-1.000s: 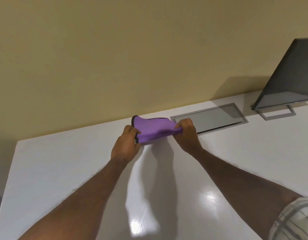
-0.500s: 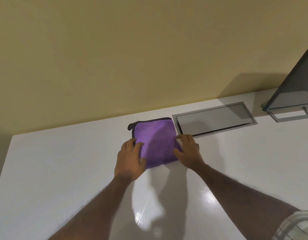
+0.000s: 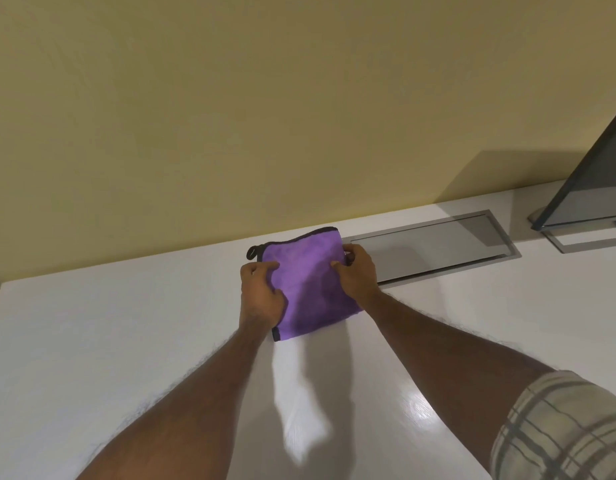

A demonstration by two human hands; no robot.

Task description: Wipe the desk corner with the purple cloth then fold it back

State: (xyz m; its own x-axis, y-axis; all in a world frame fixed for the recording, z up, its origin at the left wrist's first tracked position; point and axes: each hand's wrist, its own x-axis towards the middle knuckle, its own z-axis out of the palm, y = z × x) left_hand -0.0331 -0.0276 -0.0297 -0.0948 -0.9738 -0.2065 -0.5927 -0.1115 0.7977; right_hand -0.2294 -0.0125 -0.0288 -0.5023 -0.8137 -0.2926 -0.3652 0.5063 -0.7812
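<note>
Folded purple microfibre cloth [image 3: 310, 292] flat on glossy white desk [image 3: 126, 341]; left hand [image 3: 261, 296] and right hand [image 3: 357, 275] pinching its side edges.

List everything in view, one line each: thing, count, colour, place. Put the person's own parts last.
purple cloth: one, purple with black edging and a black loop, flat on the desk near the wall.
desk: one, glossy white, filling the lower picture.
cable hatch: one, grey metal, set into the desk right of the cloth.
monitor: one, dark, on a grey stand at far right.
wall: one, yellow-beige, behind the desk.
sleeve: one, pale plaid, lower right.
left hand: one, gripping the cloth's left edge.
right hand: one, gripping the cloth's right edge.
</note>
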